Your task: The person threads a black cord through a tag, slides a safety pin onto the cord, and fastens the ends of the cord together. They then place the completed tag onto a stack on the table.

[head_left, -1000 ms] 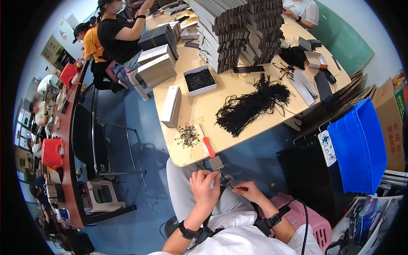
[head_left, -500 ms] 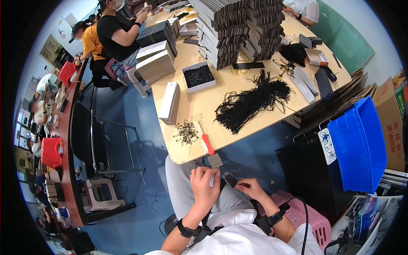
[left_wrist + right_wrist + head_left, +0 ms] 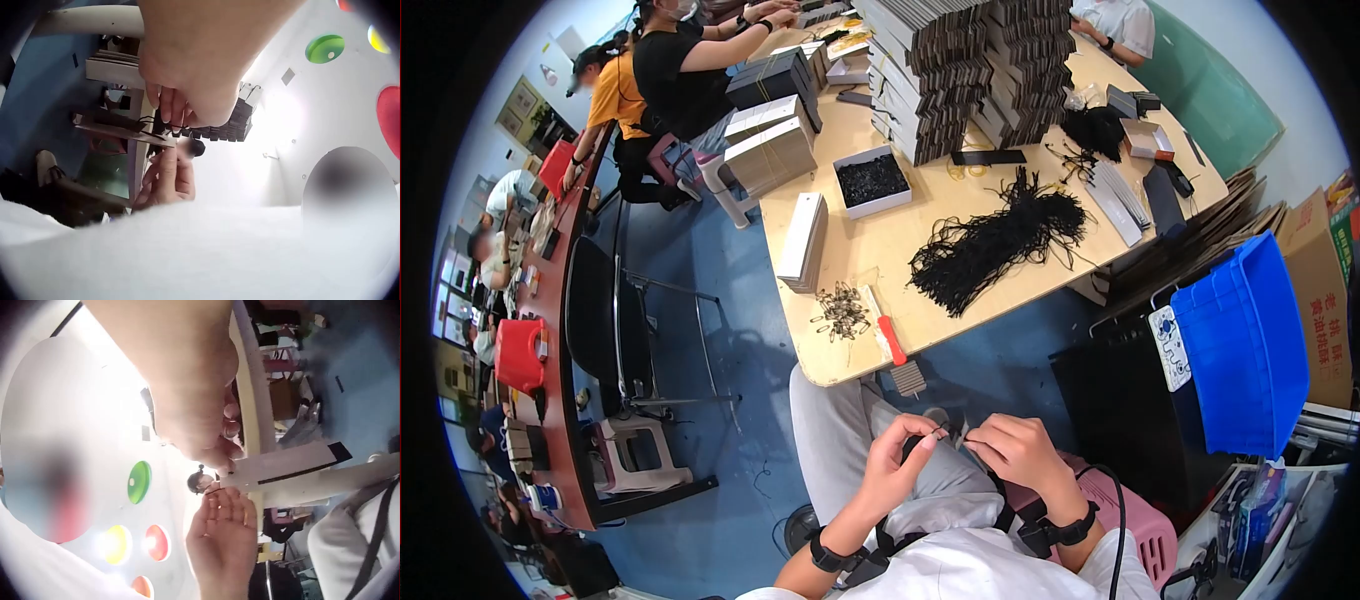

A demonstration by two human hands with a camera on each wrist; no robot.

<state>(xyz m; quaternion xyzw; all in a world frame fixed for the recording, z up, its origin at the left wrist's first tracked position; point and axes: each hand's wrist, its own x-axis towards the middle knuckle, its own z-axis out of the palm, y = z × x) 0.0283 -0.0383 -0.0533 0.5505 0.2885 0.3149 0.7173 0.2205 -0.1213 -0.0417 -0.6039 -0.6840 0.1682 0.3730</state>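
In the head view, both hands meet over the lap in front of the table corner. My left hand [image 3: 895, 462] pinches a thin black cord [image 3: 941, 431] at its fingertips. Opposite it, my right hand [image 3: 1018, 452] has its thumb and fingers pinched together. The right wrist view shows a long narrow white card [image 3: 294, 465] with a black end reaching out from those fingertips. From the left wrist, the same card appears nearly edge-on in the right hand's pinch. Loose cord loops by the left fingers there.
On the table [image 3: 850, 362] lie a black cord bundle [image 3: 1000, 245], small metal pins [image 3: 840, 311], a red-handled tool [image 3: 891, 340], a white card stack [image 3: 802, 243] and a box of black bits [image 3: 873, 182]. Tall stacks [image 3: 930, 85] rise behind. A blue bin [image 3: 1245, 345] stands right.
The right hand has turned and come up closer to the left fingertips. My left hand has tilted and shifted slightly right. The dark strip between the hands no longer shows from the head.
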